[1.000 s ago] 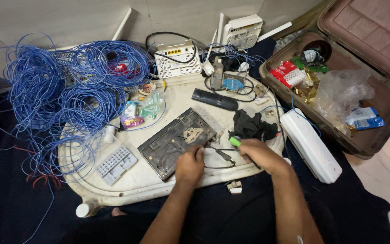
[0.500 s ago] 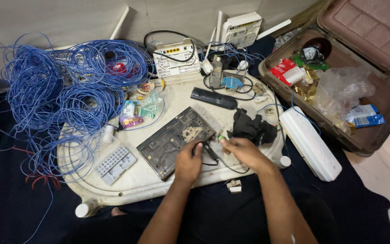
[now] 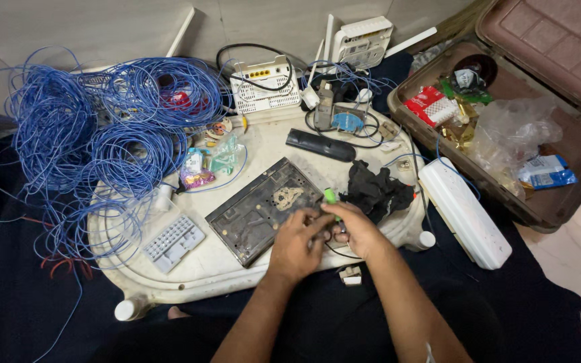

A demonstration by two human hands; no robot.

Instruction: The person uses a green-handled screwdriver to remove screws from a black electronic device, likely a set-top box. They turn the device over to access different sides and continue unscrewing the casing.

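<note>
Left hand (image 3: pixel 295 243): curled, fingertips pressed down at the near right corner of the dark panel (image 3: pixel 263 210); what the fingers pinch there is too small to tell.
Right hand (image 3: pixel 356 228): closed around a green-handled screwdriver (image 3: pixel 331 197), whose green end pokes out on the far side of the knuckles.
Key relation: both hands meet at the panel's near right corner; the panel stretches away from them to the left and far side, so the left hand lies over it and the right hand comes in from its right edge.
Panel axis: long side runs slantwise, from near left to far right.
Panel look: flat, dark grey, dusty, with a pale scuffed patch near its middle and ribbed edges.
Panel place: on the white tray (image 3: pixel 196 269), about its middle.
Screwdriver axis: handle tilts away from the person; the tip is hidden under the hands.
Nearby right: a black rag (image 3: pixel 378 191), just beside the right hand.
Nearby left: a small white grid block (image 3: pixel 174 240), apart from the panel.
Far left: blue wire coils (image 3: pixel 89 134).
Far right: an open brown case (image 3: pixel 546 134).
</note>
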